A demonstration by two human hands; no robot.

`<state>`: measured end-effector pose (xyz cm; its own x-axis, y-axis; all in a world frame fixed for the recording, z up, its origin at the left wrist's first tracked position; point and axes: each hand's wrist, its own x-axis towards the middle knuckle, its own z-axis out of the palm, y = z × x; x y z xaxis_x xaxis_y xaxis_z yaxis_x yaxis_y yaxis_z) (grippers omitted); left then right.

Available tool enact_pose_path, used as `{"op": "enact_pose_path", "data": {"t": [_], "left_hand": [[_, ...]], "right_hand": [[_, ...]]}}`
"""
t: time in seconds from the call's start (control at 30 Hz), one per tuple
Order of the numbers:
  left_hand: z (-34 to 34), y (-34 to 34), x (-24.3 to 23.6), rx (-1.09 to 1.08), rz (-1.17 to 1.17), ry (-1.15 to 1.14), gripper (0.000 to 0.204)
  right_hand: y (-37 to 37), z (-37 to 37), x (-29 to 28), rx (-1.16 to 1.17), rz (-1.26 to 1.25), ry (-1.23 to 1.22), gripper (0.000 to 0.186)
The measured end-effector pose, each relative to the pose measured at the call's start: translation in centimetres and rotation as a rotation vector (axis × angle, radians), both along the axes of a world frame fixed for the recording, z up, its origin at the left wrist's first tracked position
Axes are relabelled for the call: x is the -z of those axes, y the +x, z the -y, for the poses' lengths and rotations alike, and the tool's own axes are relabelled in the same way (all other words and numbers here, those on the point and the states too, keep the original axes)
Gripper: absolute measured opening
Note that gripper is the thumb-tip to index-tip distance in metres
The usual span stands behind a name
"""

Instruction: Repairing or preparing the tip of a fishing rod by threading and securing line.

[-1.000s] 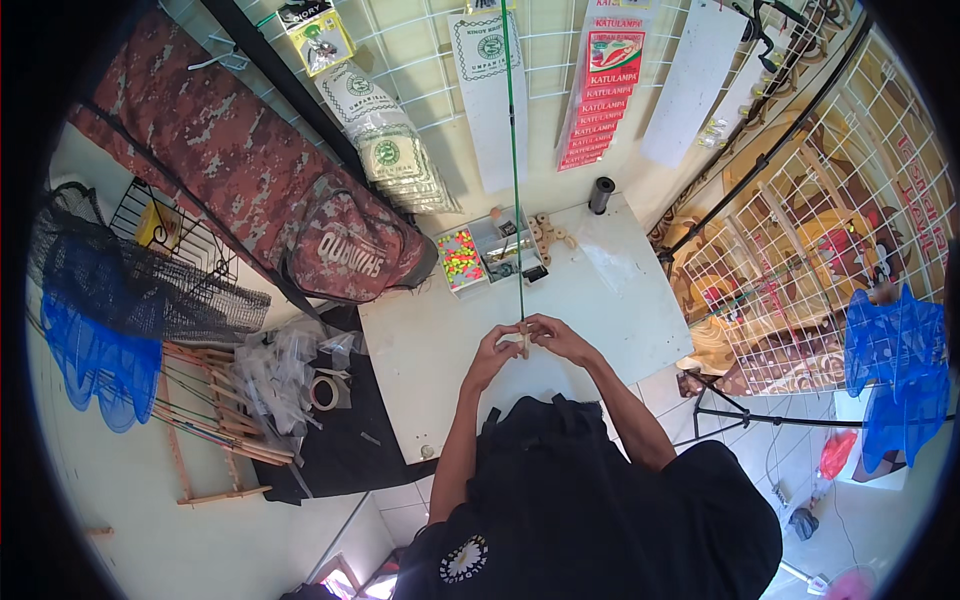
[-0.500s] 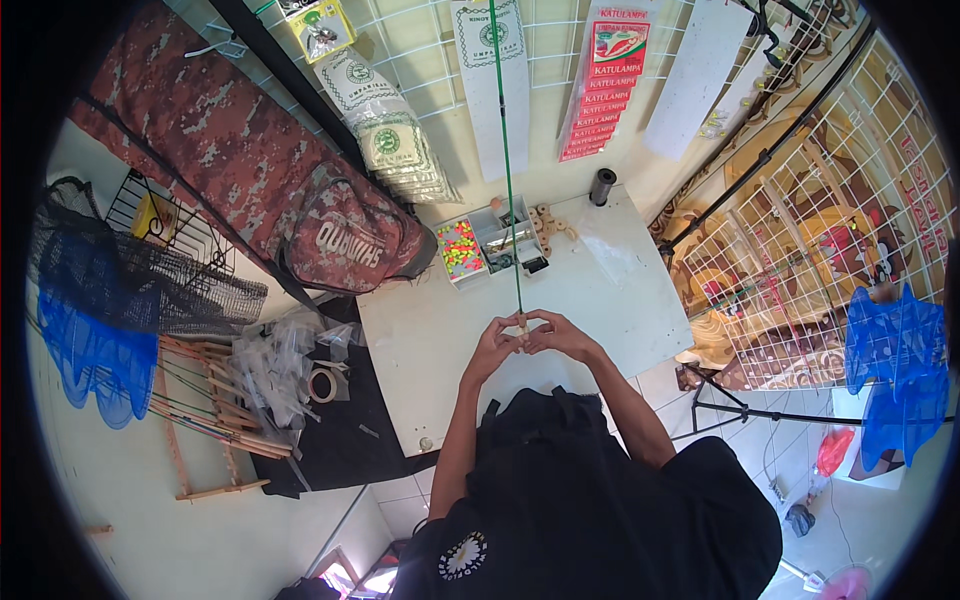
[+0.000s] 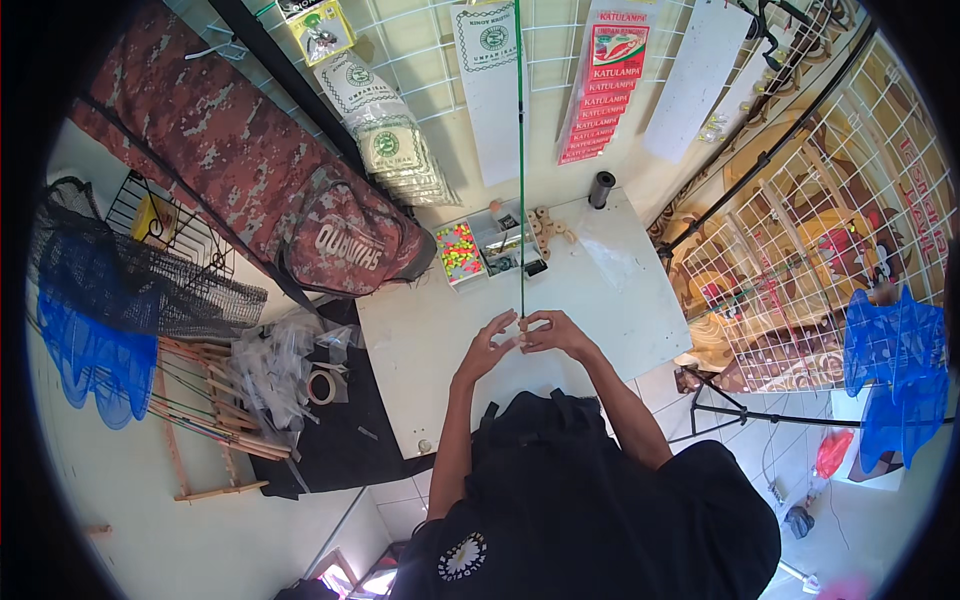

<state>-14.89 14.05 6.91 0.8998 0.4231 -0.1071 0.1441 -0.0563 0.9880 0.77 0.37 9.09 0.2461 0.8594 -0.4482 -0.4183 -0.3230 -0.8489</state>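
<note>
In the head view, a thin green rod (image 3: 522,260) runs from my hands up past the tray toward the wall rack. My right hand (image 3: 550,333) is closed on its pale lower end (image 3: 523,328). My left hand (image 3: 492,342) is just left of that end, fingers bent but apart, thumb close to it; whether they touch is too small to tell. Both hands are over the white board table (image 3: 400,340). Behind them lie a compartment tray (image 3: 462,258) with bright small pieces, wooden cut pieces (image 3: 550,228), clear plastic (image 3: 605,250) and a black cylinder (image 3: 601,190).
Left are a camouflage bag (image 3: 230,170), dark netting (image 3: 140,280), blue nets (image 3: 90,360), wooden racks (image 3: 220,410), plastic bags (image 3: 270,370) and tape (image 3: 322,388). Hanging packets (image 3: 607,100) line the back grid. A wire rack (image 3: 770,320) and more blue nets (image 3: 895,370) stand right.
Both hands have risen slightly since a second ago. In the last half second my left hand has eased leftward, its fingers opening from the rod's lower end.
</note>
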Motion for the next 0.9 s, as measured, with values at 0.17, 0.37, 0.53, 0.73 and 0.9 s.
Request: {"op": "enact_pose_path", "data": {"t": [0.17, 0.37, 0.53, 0.73, 0.9], "left_hand": [[0.5, 0.5, 0.1, -0.039, -0.186, 0.721, 0.044], [0.8, 1.6, -0.3, -0.197, -0.136, 0.552, 0.012], [0.5, 0.4, 1.3, -0.197, -0.086, 0.111, 0.005], [0.0, -1.4, 2.5, -0.097, 0.103, -0.366, 0.011], [1.5, -2.7, 2.3, -0.015, -0.140, -0.048, 0.022]], "right_hand": [[0.0, 0.2, -0.2, 0.014, -0.034, 0.002, 0.030], [-0.9, 0.2, -0.2, 0.050, -0.022, 0.008, 0.033], [-0.9, 0.1, 0.0, 0.085, -0.023, 0.022, 0.034], [-0.9, -0.3, 0.7, 0.080, -0.061, 0.016, 0.036], [-1.0, -0.2, 1.2, 0.121, -0.098, 0.050, 0.037]]}}
